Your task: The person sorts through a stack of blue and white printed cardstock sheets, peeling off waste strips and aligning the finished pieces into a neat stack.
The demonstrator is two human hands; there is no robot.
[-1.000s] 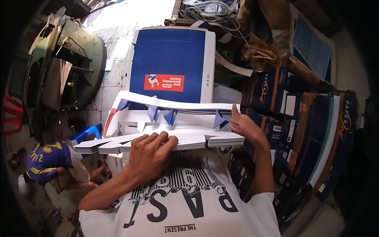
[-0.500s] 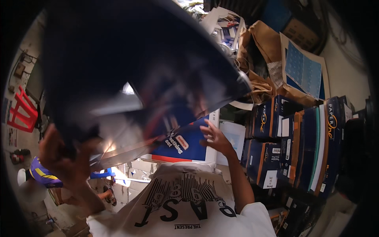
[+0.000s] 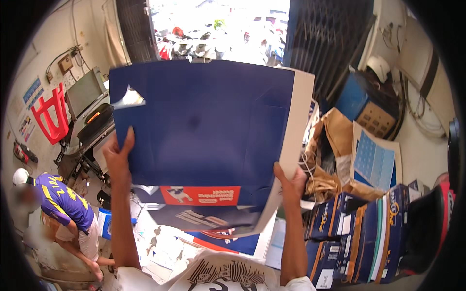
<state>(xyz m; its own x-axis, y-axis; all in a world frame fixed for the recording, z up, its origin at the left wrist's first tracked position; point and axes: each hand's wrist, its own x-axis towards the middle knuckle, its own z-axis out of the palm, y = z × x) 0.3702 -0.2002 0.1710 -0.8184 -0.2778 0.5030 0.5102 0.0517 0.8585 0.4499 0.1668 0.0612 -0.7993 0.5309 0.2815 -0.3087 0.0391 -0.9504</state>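
A large dark blue printed sheet [image 3: 208, 126] with a white strip along its right side is raised in front of me. Near its lower edge run a red printed panel and a bowed blue flap; a cut-out opens at its upper left corner. My left hand [image 3: 118, 153] grips the left edge, thumb on the blue face. At the lower right edge my right hand [image 3: 292, 183] holds the white strip, thumb in front and fingers partly hidden behind. Below the raised sheet lies another blue printed sheet [image 3: 248, 242] with red and white edges.
Blue boxes [image 3: 335, 220] and brown paper packages [image 3: 340, 128] are stacked on the right. A person in a purple shirt [image 3: 68, 201] bends at the left, near a red plastic chair [image 3: 52, 114]. Folding gates [image 3: 323, 43] flank a bright doorway with motorbikes beyond.
The blue sheet, blurred and tilted before, is now upright and squarely before me. My right hand, previously free with spread fingers, has taken its right edge. My view has lifted toward the doorway.
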